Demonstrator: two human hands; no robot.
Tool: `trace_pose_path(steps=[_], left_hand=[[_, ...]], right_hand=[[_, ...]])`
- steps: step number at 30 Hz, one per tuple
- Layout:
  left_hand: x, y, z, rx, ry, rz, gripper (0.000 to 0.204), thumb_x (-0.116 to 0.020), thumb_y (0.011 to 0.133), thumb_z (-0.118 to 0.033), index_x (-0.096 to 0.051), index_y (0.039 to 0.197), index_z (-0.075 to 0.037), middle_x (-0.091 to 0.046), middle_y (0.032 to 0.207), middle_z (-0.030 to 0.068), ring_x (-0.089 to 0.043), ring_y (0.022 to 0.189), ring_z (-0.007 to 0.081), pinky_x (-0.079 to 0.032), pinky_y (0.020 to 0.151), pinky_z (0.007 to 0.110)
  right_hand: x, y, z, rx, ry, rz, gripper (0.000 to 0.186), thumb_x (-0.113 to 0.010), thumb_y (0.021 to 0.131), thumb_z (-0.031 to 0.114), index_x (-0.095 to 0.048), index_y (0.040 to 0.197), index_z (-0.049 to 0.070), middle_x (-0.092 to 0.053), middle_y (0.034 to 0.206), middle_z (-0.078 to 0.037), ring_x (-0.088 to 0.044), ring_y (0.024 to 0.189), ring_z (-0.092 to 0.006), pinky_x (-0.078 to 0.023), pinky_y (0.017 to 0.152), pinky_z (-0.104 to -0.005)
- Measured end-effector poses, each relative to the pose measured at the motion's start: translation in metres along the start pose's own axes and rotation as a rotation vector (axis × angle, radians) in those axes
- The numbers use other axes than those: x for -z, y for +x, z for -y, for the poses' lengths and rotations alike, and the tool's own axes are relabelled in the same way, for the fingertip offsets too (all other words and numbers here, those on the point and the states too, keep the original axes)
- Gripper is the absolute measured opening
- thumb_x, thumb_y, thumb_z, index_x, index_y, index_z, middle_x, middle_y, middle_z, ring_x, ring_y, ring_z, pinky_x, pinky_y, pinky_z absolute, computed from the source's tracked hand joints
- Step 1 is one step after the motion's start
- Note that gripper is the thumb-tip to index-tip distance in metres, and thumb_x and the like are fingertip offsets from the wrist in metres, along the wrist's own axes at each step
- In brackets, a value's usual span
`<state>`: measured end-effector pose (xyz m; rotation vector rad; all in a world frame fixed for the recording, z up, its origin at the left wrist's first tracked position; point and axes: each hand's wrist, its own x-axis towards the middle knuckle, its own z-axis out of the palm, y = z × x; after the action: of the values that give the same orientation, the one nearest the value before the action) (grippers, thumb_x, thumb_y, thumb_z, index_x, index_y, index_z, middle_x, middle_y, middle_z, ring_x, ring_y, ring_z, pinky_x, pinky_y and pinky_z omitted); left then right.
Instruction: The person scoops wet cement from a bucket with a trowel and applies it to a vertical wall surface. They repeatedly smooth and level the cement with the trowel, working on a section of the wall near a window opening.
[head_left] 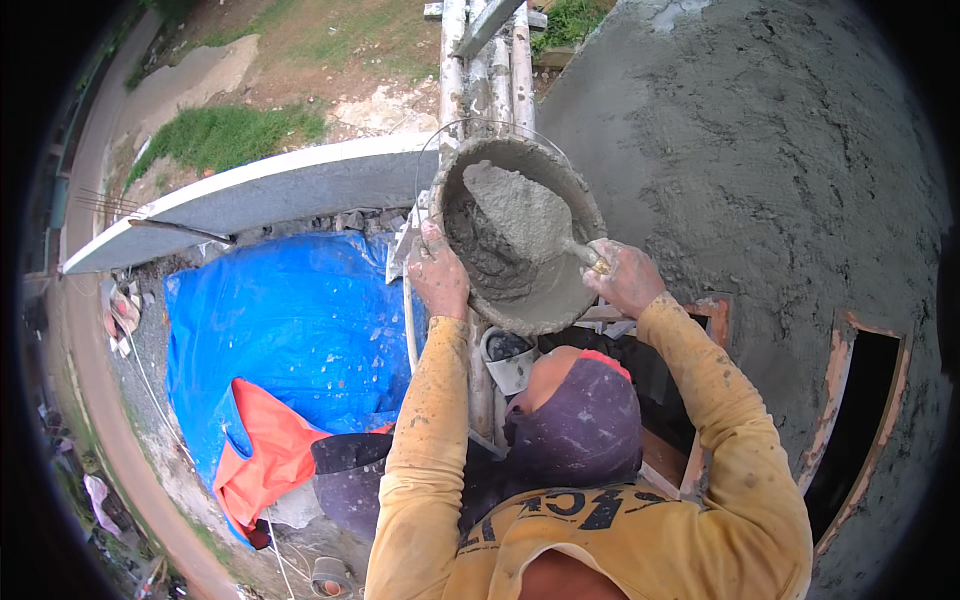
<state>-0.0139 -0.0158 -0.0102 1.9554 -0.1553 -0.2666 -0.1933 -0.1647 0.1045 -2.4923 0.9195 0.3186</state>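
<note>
A round bucket (590, 208) of wet grey cement sits in front of me over pale wooden poles, its thin wire handle lying beyond the far rim. My left hand (437, 272) grips the bucket's left rim. In my right hand (625, 278), closed around its handle, is a trowel (577, 250). The trowel's blade lies inside the bucket, covered by a thick heap of grey mortar (520, 208). Darker, wetter mortar shows along the bucket's left inner side. Both my hands and yellow sleeves are spotted with cement.
To the right rises a freshly plastered grey wall (740, 170) with framed openings (870, 400). Wooden scaffold poles (500, 75) run away ahead. Below left lie a blue tarp (290, 320) and an orange sheet (265, 450). A smaller pale bucket (510, 372) is beneath my knees.
</note>
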Motion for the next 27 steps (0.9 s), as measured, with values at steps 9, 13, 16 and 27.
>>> trace_pose_path(steps=[9,13,16,27], left_hand=[[0.019,-0.003,-0.006,0.098,-0.147,0.007,0.046,-0.04,0.096,-0.033,-0.059,0.091,0.009,-0.059,0.077,0.0139,-0.047,0.07,0.019,-0.04,0.065,0.035],[0.016,-0.006,-0.011,0.092,-0.109,0.043,0.046,-0.04,0.096,-0.033,-0.058,0.091,0.009,-0.059,0.077,0.0141,-0.046,0.069,0.0197,-0.04,0.064,0.036],[0.002,-0.011,-0.004,0.015,-0.085,0.081,0.045,-0.04,0.096,-0.032,-0.058,0.091,0.009,-0.059,0.078,0.0154,-0.048,0.07,0.0206,-0.041,0.065,0.036],[-0.002,-0.008,-0.044,-0.042,0.04,0.101,0.029,-0.04,0.093,-0.018,-0.057,0.095,0.007,-0.058,0.087,0.027,-0.056,0.082,0.0424,-0.044,0.07,0.046]], right_hand=[[0.076,0.083,0.041,0.38,0.597,0.019,0.032,-0.057,0.082,0.021,-0.057,0.106,0.0,-0.059,0.074,-0.01,-0.06,0.064,-0.0215,-0.048,0.058,-0.0317],[0.083,0.126,-0.045,-0.143,1.234,0.063,0.025,-0.058,0.082,0.02,-0.058,0.1,0.002,-0.053,0.067,-0.002,-0.049,0.049,-0.0093,-0.041,0.043,-0.021],[0.144,0.124,-0.158,-0.52,0.898,-0.487,0.024,-0.056,0.083,0.022,-0.059,0.101,0.005,-0.052,0.065,-0.002,-0.048,0.048,-0.0106,-0.039,0.04,-0.0256],[0.119,0.004,-0.021,-0.075,-0.498,0.005,0.033,-0.056,0.082,0.02,-0.055,0.111,0.004,-0.06,0.09,-0.012,-0.061,0.089,-0.0273,-0.05,0.073,-0.0382]])
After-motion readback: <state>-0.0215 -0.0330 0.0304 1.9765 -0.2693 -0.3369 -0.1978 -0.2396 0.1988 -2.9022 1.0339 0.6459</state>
